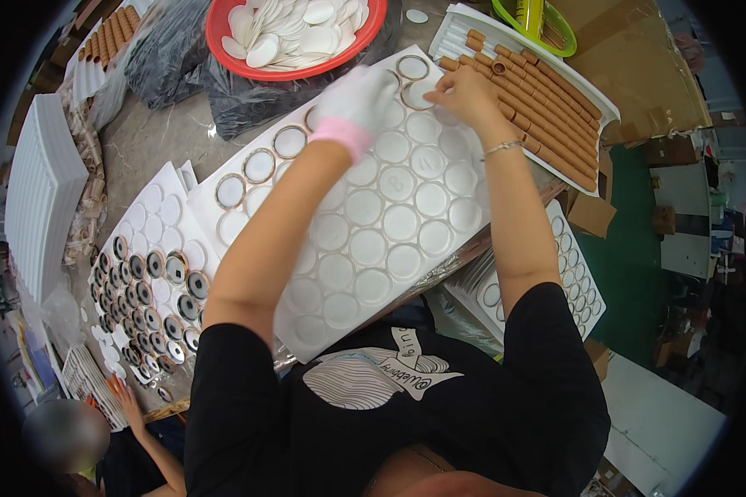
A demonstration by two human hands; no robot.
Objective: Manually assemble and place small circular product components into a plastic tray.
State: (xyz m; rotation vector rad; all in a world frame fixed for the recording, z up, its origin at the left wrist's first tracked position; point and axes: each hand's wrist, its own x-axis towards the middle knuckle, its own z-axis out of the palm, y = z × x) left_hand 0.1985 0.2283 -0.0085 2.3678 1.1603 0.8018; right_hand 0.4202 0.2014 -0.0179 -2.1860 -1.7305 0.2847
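A white tray [369,245] with rows of round recesses lies slanted in front of me. Along its far left side, thin metallic rings [230,191] sit in the recesses, some around white discs. My left hand [358,106], in a white glove with a pink cuff, is over the tray's far part; its fingertips are blurred and partly hidden. Bare and wearing a bracelet, my right hand [467,98] pinches with thumb and forefinger at the right edge of a white disc [419,94] that lies within a ring. Beyond it another ring [412,67] rests near the tray's corner.
A red bowl [215,45] of white discs stands at the back. Brown cardboard tubes [539,103] fill a white tray at the right, near a green basket [565,41]. Several black-centred round parts [145,294] lie at left. A co-worker's hand [127,406] is at lower left.
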